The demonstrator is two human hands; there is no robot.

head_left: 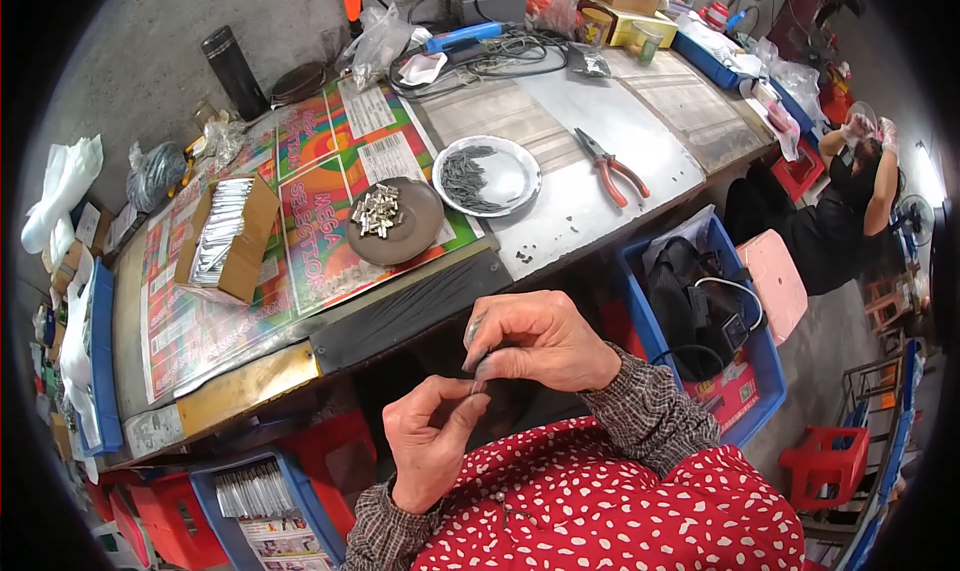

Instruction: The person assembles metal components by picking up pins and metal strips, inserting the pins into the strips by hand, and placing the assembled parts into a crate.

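My left hand (432, 433) and my right hand (540, 341) meet in front of the table edge, above my lap. Both pinch with thumb and forefinger at the same spot. Whatever small piece sits between the fingertips is too small to name. Beyond them on the table, a brown round dish (420, 233) carries a heap of short metal cylinders (377, 211). Beside it, a white plate (515, 184) holds a pile of thin dark grey pieces (466, 179). Pliers with red handles (612, 174) lie to the right of the plate.
An open cardboard box (255, 246) of long silvery strips stands at left on printed sheeting. Cables and a blue-handled tool (463, 37) lie at the back. Blue crates (770, 376) flank me below the table. Another person (835, 206) sits at far right, near red stools (825, 463).
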